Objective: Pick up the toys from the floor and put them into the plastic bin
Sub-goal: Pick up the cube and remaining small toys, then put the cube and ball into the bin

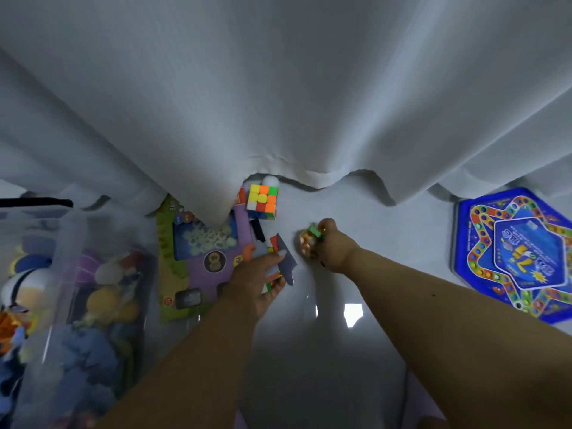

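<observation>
Toys are lying scattered on the glossy floor (309, 351) by the white curtain (278, 88). Left hand (257, 284) is gripping a multicoloured puzzle piece (280, 258); right hand (332, 246) is clutching a small orange-and-green toy (309, 239), likely gathering both for the clear plastic bin (71, 274) at left. A bright puzzle cube (262, 201) is waiting nearby.

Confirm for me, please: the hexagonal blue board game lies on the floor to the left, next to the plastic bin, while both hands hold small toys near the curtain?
Not quite. In the head view the hexagonal blue board game lies on the floor to the right, far from the plastic bin, which is on the left. The rest holds: the left hand and right hand each hold small toys near the curtain.
</observation>
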{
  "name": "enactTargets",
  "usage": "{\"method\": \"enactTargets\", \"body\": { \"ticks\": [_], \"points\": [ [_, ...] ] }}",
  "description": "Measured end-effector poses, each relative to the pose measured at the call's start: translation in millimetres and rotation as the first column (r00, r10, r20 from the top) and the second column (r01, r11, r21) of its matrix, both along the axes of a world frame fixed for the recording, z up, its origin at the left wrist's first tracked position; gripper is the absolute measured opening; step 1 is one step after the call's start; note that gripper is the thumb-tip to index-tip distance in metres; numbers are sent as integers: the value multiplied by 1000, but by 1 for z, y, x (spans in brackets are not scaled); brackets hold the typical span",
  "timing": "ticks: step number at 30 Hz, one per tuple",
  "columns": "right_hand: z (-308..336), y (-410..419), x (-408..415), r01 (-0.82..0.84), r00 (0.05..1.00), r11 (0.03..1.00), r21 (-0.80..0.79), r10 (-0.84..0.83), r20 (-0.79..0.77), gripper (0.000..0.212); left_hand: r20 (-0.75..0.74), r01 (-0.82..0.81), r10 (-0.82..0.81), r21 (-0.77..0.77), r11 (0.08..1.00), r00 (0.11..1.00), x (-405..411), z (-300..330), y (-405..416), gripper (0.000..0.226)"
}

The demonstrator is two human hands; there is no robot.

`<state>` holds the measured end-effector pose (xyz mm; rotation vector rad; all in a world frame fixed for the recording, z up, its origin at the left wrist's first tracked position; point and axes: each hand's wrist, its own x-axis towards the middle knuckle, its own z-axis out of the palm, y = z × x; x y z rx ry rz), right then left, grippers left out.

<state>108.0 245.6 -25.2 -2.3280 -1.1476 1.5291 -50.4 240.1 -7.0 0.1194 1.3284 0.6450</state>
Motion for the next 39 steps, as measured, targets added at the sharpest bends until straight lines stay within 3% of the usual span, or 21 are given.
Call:
{"method": "enactTargets", "body": {
  "ticks": [2,5,8,11,16,27,32,36,39],
  "points": [
    [14,-8,2,189,971,981,-33,-192,-146,39,-6,8,-8,23,1000,1000,-7,12,-3,38],
    [43,-15,0,310,907,951,-10,-299,-297,38,-2,51,-51,57,997,999,-15,33,-6,44],
    [73,-22,-9,449,765,893,-36,-405,-500,29,-52,162,-157,103,981,986,-21,61,-9,23],
    [100,-30,-23,494,648,867,-70,-420,-635,24,-72,177,-169,125,976,983,-32,90,-11,26],
    [149,-39,-51,477,505,875,-85,-352,-788,29,-74,137,-125,189,972,989,-66,151,-7,9],
    [239,-36,-182,239,566,969,62,-87,-820,39,-279,40,59,337,941,959,-207,288,-24,6],
    [247,-38,-259,111,678,994,15,-65,-732,38,-371,-54,135,222,974,919,-272,285,-51,10],
    [250,-48,-306,9,762,1000,27,11,-648,24,-464,-114,158,122,986,871,-298,274,-68,12],
    [252,-53,-322,-9,748,999,50,40,-662,21,-480,-156,184,98,983,858,-311,267,-71,39]
  ]
}}
